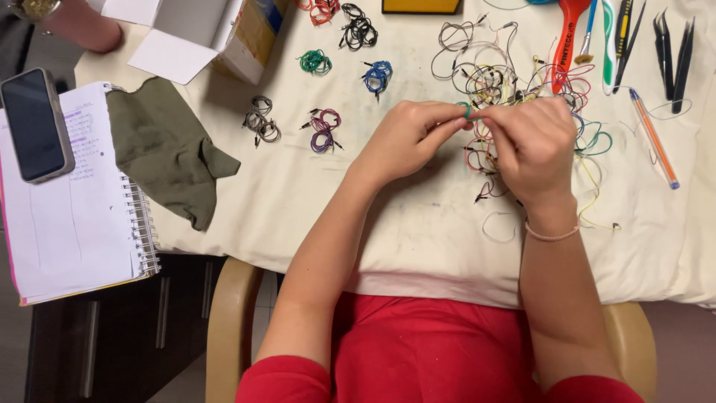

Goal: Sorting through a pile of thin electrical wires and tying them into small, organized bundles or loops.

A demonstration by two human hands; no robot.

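Two bare hands meet over the counter, which is draped in a cream cloth, and both are working one thin teal wire. The left hand has its grip closed, thumb and forefinger pinching the teal wire's looped end, while the right hand curls its fingers shut around the other end of that same wire, the two sets of fingertips almost touching. The wire sits held just above the near edge of the loose tangle of jumper wires, and that tangle is the landmark here. Left of the tangle lie tidy little coils: a blue coil, a green coil, a purple and red coil and a grey coil, with a black coil further up. Right of the tangle there is an orange-handled tool, then black tweezers and an orange pen. Well left of the tangle, an olive cloth sprawls beside a spiral notebook with a dark phone lying on it, and an open white box stands above the cloth. A thin bracelet rings the right wrist.
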